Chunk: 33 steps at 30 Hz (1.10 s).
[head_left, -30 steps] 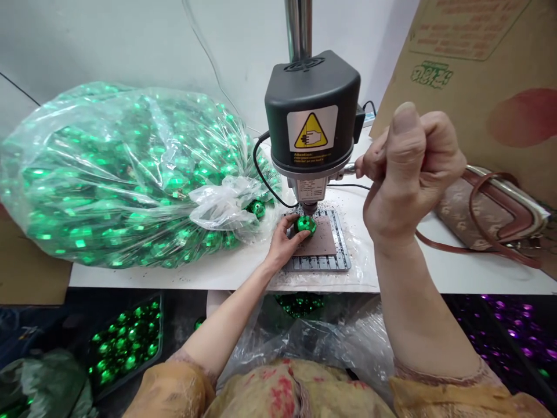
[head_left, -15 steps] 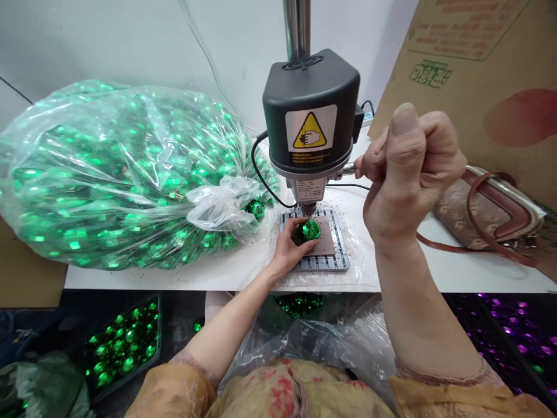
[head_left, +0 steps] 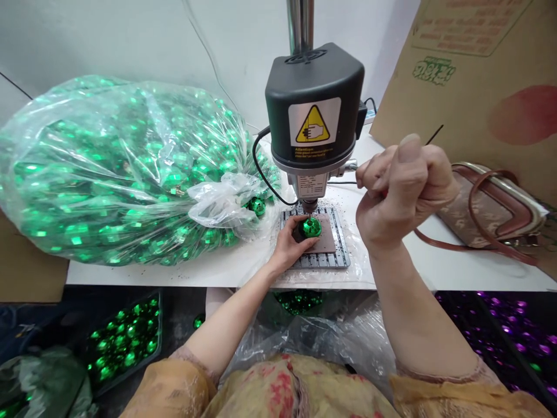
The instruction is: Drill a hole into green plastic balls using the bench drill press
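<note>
A small drill press [head_left: 314, 110] with a black head and a yellow warning sticker stands on the white table. On its slotted metal base [head_left: 342, 249] lies a brownish square board [head_left: 328, 241]. My left hand [head_left: 289, 244] curls its thumb and fingers around a shiny green faceted ball [head_left: 311, 227] on that board, directly beneath the chuck [head_left: 310, 205]. My right hand [head_left: 404, 186] is closed in a fist at the right of the drill head, around the press's feed lever [head_left: 349, 166]; the fingers hide most of the lever.
A big clear plastic bag [head_left: 130, 168] of green balls fills the table's left. A brown handbag [head_left: 500, 209] and a cardboard box [head_left: 470, 81] are at right. Below the table edge are a bin of green balls [head_left: 126, 337] and purple ones [head_left: 517, 331]. Dark shavings dot the base.
My right fist has come down and slightly left with the lever, showing a thin dark rod behind it. My left hand stays around the ball. The view has shifted slightly.
</note>
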Each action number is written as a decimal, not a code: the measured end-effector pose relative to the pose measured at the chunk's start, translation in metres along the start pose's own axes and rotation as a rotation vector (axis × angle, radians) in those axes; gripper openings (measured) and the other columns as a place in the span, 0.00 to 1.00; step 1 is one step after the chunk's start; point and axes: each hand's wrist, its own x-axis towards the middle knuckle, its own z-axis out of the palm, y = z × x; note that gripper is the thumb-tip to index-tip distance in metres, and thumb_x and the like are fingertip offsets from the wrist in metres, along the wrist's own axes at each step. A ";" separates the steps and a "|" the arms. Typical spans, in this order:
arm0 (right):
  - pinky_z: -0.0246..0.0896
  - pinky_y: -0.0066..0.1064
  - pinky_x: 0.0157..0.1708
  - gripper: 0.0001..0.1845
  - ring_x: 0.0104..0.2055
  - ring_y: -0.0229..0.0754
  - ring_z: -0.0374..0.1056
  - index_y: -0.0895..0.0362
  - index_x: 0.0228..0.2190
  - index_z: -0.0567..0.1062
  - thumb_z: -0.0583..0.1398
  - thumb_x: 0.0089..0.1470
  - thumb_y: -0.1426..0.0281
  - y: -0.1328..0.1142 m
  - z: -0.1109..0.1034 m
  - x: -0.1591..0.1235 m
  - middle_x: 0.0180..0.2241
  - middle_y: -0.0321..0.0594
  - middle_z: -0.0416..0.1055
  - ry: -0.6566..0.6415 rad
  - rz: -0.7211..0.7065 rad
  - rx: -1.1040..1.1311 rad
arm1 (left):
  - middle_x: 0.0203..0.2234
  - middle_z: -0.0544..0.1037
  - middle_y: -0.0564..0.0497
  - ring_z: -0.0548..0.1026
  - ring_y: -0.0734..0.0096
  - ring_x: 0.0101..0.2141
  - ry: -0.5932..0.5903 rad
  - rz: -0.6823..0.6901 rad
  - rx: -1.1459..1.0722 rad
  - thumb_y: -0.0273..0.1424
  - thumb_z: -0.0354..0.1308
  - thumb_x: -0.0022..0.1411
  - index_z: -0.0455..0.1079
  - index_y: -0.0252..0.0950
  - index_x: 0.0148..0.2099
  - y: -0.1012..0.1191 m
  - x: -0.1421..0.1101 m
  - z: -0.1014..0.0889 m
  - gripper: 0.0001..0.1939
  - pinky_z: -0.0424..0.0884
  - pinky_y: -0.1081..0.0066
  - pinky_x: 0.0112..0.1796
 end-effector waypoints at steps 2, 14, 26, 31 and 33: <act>0.46 0.26 0.18 0.25 0.16 0.25 0.46 0.56 0.18 0.53 0.58 0.59 0.61 0.001 -0.003 -0.002 0.15 0.27 0.46 -0.024 -0.017 0.006 | 0.48 0.77 0.43 0.77 0.56 0.50 0.001 0.002 0.002 0.37 0.73 0.52 0.68 0.37 0.53 0.001 0.000 0.000 0.29 0.72 0.57 0.52; 0.50 0.25 0.18 0.27 0.15 0.24 0.45 0.59 0.17 0.47 0.58 0.58 0.67 0.011 -0.011 -0.013 0.14 0.28 0.43 -0.018 -0.125 0.052 | 0.50 0.77 0.43 0.76 0.56 0.52 -0.016 -0.015 -0.032 0.36 0.72 0.53 0.67 0.37 0.54 0.001 -0.001 0.000 0.28 0.71 0.57 0.55; 0.52 0.25 0.18 0.25 0.14 0.24 0.44 0.59 0.16 0.48 0.56 0.58 0.70 0.022 -0.019 -0.020 0.12 0.27 0.44 -0.075 -0.255 0.099 | 0.53 0.76 0.43 0.75 0.56 0.54 -0.024 0.005 -0.019 0.36 0.72 0.54 0.66 0.38 0.55 -0.001 -0.002 -0.001 0.29 0.70 0.56 0.56; 0.54 0.27 0.20 0.27 0.14 0.24 0.46 0.59 0.15 0.47 0.57 0.57 0.71 0.022 -0.023 -0.026 0.12 0.27 0.46 -0.088 -0.239 0.093 | 0.51 0.77 0.43 0.75 0.57 0.53 -0.023 0.020 -0.025 0.37 0.72 0.54 0.66 0.38 0.55 -0.003 -0.003 -0.001 0.29 0.71 0.57 0.55; 0.53 0.26 0.19 0.29 0.14 0.23 0.46 0.59 0.16 0.45 0.58 0.57 0.71 0.016 -0.018 -0.020 0.12 0.27 0.46 -0.055 -0.188 0.085 | 0.50 0.77 0.43 0.76 0.57 0.52 -0.015 0.021 -0.018 0.37 0.72 0.54 0.66 0.38 0.55 -0.003 -0.002 0.000 0.29 0.71 0.58 0.54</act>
